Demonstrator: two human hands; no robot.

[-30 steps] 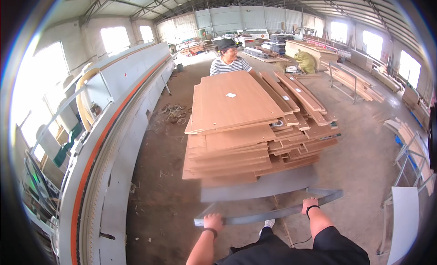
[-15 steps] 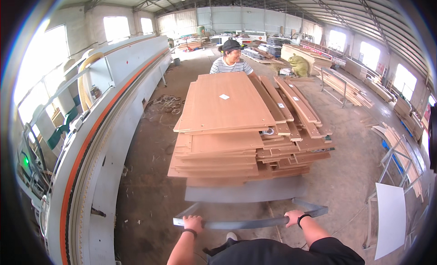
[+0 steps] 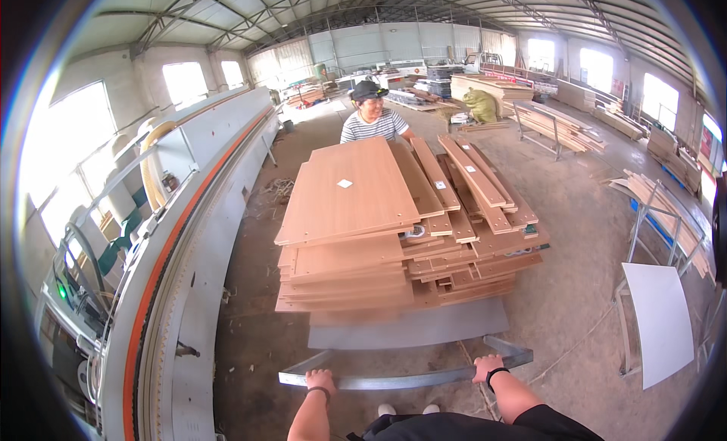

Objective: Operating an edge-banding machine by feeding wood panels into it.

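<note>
Both my hands grip the grey metal push handle (image 3: 405, 381) of a cart in front of me. My left hand (image 3: 320, 380) is wrapped round its left part, and my right hand (image 3: 488, 366) holds it near the right corner. A grey sheet (image 3: 409, 325) lies low on the cart, under a tall pile of brown wood-look panels (image 3: 344, 187). Narrower boards (image 3: 485, 179) lie loosely on the pile's right side. At the far end stands a person in a striped shirt and dark cap (image 3: 372, 123); the panels hide that person's hands.
A long white machine with an orange strip (image 3: 178, 248) runs along the left. To the right stand a white sheet (image 3: 659, 323) and a metal rack (image 3: 650, 217) by stacked boards. Farther back are a green sack (image 3: 482, 106) and a board pile (image 3: 556, 126).
The cart's load has swung slightly leftward in view, with the far person also shifted left. Both my hands stay on the handle. Both my shoes now show below it.
</note>
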